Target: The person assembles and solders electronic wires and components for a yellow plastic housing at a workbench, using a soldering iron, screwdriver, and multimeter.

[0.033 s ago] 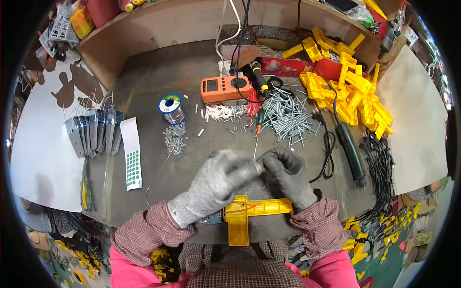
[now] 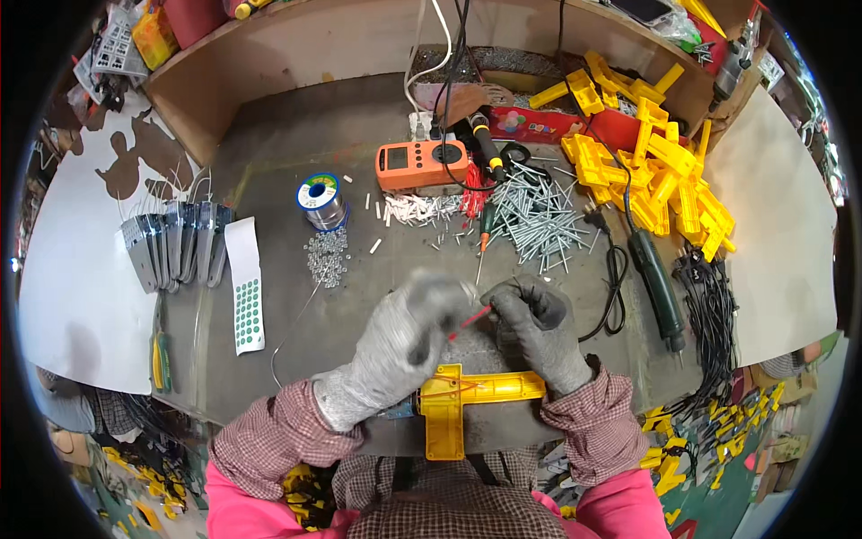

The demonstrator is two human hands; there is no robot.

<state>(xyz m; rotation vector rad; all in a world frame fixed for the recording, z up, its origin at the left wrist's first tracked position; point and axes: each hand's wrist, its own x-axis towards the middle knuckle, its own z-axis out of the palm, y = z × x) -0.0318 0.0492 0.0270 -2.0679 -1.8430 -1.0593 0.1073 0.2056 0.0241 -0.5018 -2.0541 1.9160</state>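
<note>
My right hand (image 2: 536, 316), in a grey glove, is closed with its fingertips pinched at one end of a thin red wire-like piece (image 2: 476, 316). The piece slants down and left toward my gloved left hand (image 2: 404, 328). Motion smears the left fingers, so their grip is unclear. Just below both hands, at the table's near edge, lies a yellow T-shaped plastic housing (image 2: 444, 422) with a thin wire in its hollow. A screwdriver (image 2: 485, 235) with a green and orange handle points toward my hands from beyond.
Behind the hands are piled screws (image 2: 536, 211), white sleeves (image 2: 420, 210) and an orange meter (image 2: 422, 165). Yellow housings (image 2: 664, 171) and an electric screwdriver (image 2: 655, 287) are on the right. Left are a solder spool (image 2: 323, 214), clear beads (image 2: 327, 260) and a sticker sheet (image 2: 247, 296).
My left hand has shifted slightly away from the right hand, and the red piece between them now shows. My right hand has stayed nearly still. The yellow housing has not moved.
</note>
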